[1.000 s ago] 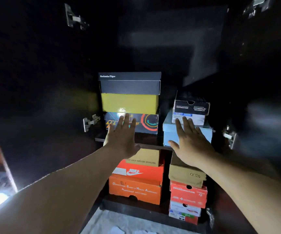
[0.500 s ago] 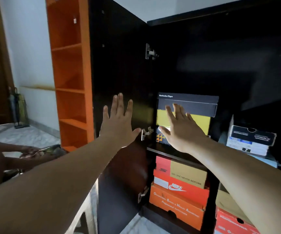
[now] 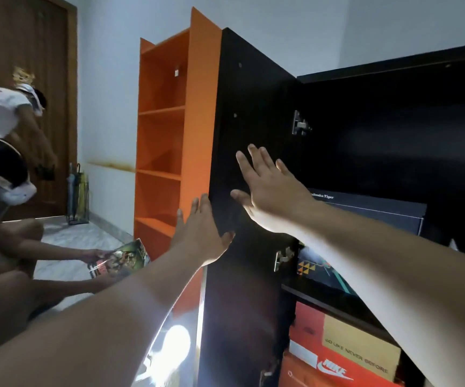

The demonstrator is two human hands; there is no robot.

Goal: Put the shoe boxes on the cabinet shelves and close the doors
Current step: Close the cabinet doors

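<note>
Shoe boxes [image 3: 345, 356] sit stacked on the cabinet shelves [image 3: 323, 300] at right; left hand [image 3: 202, 233] reaches the open black door [image 3: 250, 113] at its outer edge, fingers straight; right hand [image 3: 270, 191] spreads flat before the door's inner face; orange shelving [image 3: 164, 135] stands behind.

Open cabinet door [image 3: 250, 135] left of the cabinet [image 3: 393, 121], shoe boxes [image 3: 345, 356] stacked on its shelves [image 3: 334, 305] (upper and lower), open shelving unit [image 3: 164, 141] behind the door, another person [image 3: 5, 174] far left.
</note>
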